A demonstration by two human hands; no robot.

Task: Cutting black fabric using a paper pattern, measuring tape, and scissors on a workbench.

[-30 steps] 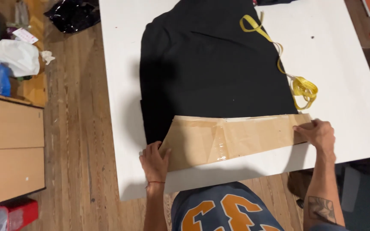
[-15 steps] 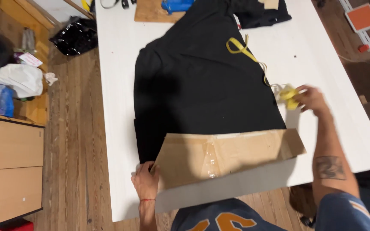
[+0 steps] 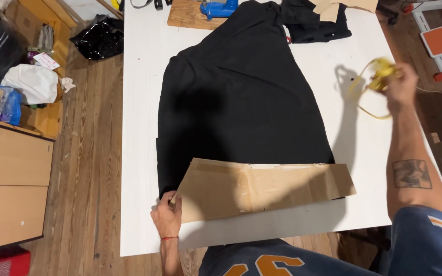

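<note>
Table (image 3: 369, 168): white, smooth, matt top.
Garment (image 3: 241, 97): black cloth, matt, soft, lightly creased.
Pattern piece (image 3: 262, 186): brown cardboard, matt; one glossy patch of clear tape near the middle.
Tape measure (image 3: 377, 82): yellow, flexible, slightly glossy; blurred.
Floor (image 3: 93, 153): wooden boards, worn, dull.
Bag (image 3: 98, 38): black plastic, glossy, crumpled.
Cabinet (image 3: 11, 189): light wood-look panels, smooth, matt.

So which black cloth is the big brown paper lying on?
The large black fabric spread over the middle of the white table; the brown paper pattern covers its near edge. The smaller black fabric piece lies bunched at the far end, uncovered.
</note>
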